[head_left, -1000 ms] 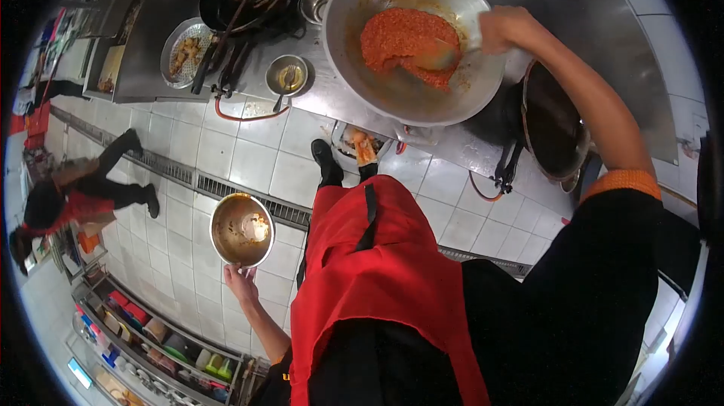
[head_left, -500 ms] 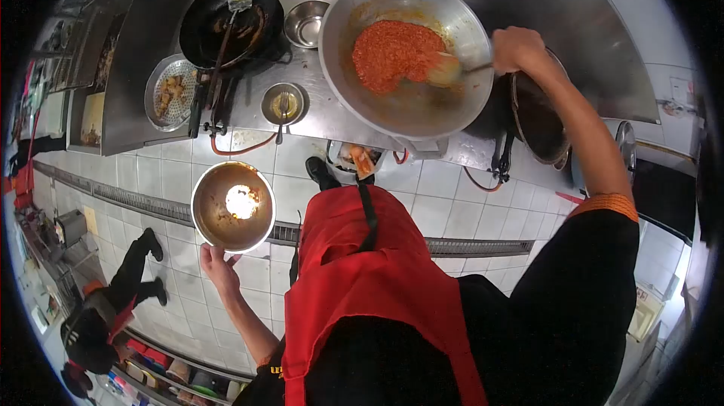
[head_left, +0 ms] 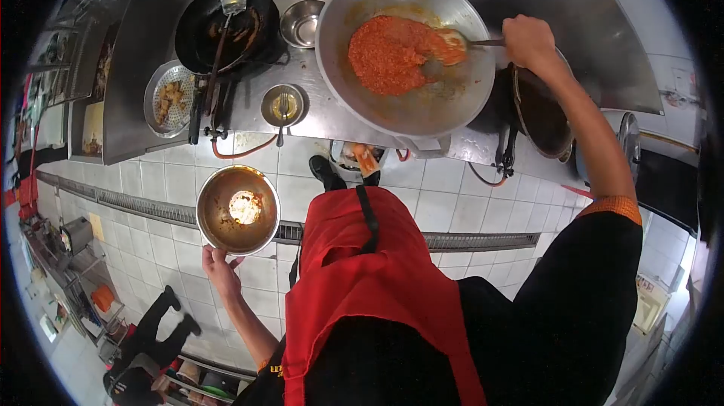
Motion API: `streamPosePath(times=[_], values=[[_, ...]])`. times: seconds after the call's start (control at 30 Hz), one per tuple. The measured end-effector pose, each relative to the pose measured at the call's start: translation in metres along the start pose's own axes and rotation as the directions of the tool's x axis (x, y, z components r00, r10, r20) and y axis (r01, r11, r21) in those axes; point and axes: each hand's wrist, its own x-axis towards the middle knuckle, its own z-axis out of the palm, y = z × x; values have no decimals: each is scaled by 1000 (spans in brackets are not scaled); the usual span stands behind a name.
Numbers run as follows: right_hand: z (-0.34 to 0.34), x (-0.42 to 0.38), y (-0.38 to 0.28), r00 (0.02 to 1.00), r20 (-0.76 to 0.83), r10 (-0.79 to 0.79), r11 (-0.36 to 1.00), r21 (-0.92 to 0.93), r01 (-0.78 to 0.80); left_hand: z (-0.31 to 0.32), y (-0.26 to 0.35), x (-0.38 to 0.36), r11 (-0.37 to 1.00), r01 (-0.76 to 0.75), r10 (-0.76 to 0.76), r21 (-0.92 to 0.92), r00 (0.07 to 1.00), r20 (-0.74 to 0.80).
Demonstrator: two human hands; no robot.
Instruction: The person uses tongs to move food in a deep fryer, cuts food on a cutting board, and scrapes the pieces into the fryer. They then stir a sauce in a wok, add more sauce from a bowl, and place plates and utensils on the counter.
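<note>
My right hand (head_left: pixel 529 42) grips the handle of a spatula (head_left: pixel 455 45) over a large grey wok (head_left: pixel 403 123). The spatula's blade is at the right side of the red paste (head_left: pixel 388 55) in the wok, coated with some of it. My left hand (head_left: pixel 220 270) pinches the near rim of a metal bowl (head_left: pixel 215 213), held over the floor left of my apron. Brown and reddish smears mark the bowl's inside, and a bright reflection shines in it.
A black wok (head_left: pixel 197 32) with a ladle (head_left: pixel 234 4) stands on the counter at left, beside a perforated pan (head_left: pixel 162 78) with food pieces. Small metal bowls (head_left: pixel 303 23) sit between the woks. A dark pot (head_left: pixel 543 115) stands at right. Another person (head_left: pixel 143 346) is at lower left.
The spatula has moved up and slightly right through the paste, with my right hand shifting right. The bowl has shifted slightly right. The other person has moved down and right in view.
</note>
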Motion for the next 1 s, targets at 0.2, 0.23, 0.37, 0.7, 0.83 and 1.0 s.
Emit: streamPosePath(times=[0.2,0.23,0.37,0.7,0.83,1.0], values=[[37,46,-32,995,-76,-60,994,82,66,-2,-7,-12,999,-17,17,-37,1000,-1],[36,48,-42,986,-101,-129,985,100,140,0,-4,-17,999,-20,20,-32,1000,-11],[5,24,-40,911,-260,-321,947,-75,313,-2,-7,-32,999,-17,16,-35,999,-37],[5,130,-10,906,-342,-250,968,-82,236,-9,-25,-86,999,10,-16,-33,985,-169],[7,130,-64,785,-344,-515,857,-182,482,-15,-33,-108,997,48,-60,-53,964,-257],[-25,73,-26,662,-271,-699,708,-396,585,-19,-76,-128,987,81,-127,-141,927,-352]])
